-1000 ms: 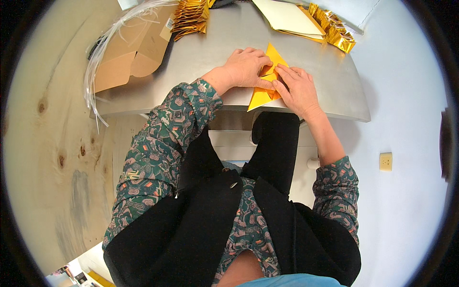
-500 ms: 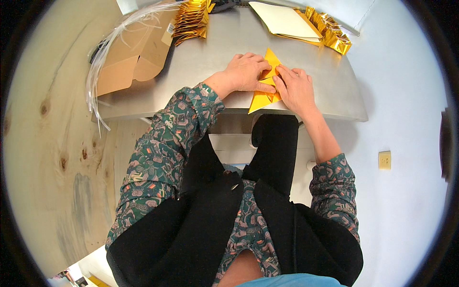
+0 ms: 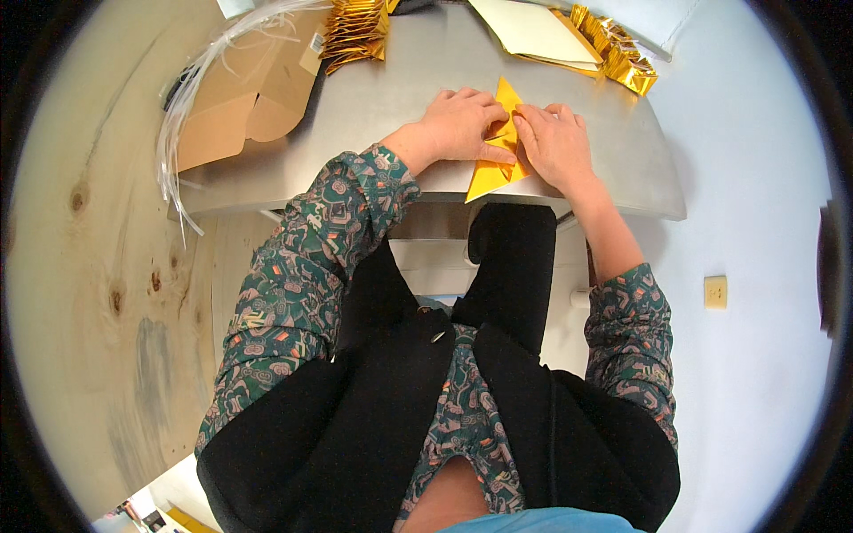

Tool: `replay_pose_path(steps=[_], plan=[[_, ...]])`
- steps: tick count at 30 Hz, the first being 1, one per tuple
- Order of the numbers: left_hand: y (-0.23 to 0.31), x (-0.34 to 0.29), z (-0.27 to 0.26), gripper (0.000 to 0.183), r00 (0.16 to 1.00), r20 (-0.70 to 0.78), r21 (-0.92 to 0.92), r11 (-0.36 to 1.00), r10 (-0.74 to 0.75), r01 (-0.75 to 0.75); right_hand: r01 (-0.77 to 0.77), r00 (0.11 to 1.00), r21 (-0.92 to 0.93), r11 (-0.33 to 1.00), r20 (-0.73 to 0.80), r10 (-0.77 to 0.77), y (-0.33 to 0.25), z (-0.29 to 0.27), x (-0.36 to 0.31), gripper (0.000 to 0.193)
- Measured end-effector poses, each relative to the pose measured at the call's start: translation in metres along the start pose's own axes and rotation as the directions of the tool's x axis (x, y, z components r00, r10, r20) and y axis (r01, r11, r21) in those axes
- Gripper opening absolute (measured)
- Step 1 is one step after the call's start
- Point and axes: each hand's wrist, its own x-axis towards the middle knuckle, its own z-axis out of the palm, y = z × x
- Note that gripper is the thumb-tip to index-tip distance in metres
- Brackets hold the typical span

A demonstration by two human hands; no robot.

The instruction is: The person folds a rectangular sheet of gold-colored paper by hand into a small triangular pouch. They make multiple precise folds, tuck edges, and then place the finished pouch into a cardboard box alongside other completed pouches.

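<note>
A piece of folded golden-yellow paper (image 3: 485,181) lies near the front edge of the metal table, pointed at its far and near ends. My left hand (image 3: 455,126) presses on it from the left, with the thumb across the lower part and curled fingers at the middle. On the other side, my right hand (image 3: 558,149) has its bent fingertips at the paper's upper right edge, thumb close beside them. Both hands partly cover the folds, so their exact shape is hidden.
An open brown cardboard box (image 3: 233,102) with white plastic strips (image 3: 178,124) over it stands at left. Pleated gold foil pieces (image 3: 355,35) sit at the back. A cream paper stack (image 3: 533,34) and more gold foil (image 3: 613,51) lie back right, near the white wall.
My right fingertips and thumb have shifted away from the paper's middle toward its upper right edge, uncovering more of its lower right side. My left hand stays on the paper.
</note>
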Motion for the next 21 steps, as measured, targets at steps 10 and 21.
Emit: replay_pose_path(steps=[10, 21], plan=[[0.0, -0.006, 0.003, 0.07, 0.998, -0.059, -0.022, 1.0, 0.018, -0.02, 0.068, 0.998, -0.037, 0.997, 0.001, -0.068, 0.004, 0.006, -0.002, 0.043], [0.02, -0.002, -0.002, 0.067, 0.999, -0.047, -0.075, 0.997, 0.014, -0.017, 0.081, 0.983, 0.121, 0.989, 0.154, -0.1, 0.029, 0.009, 0.021, 0.052]])
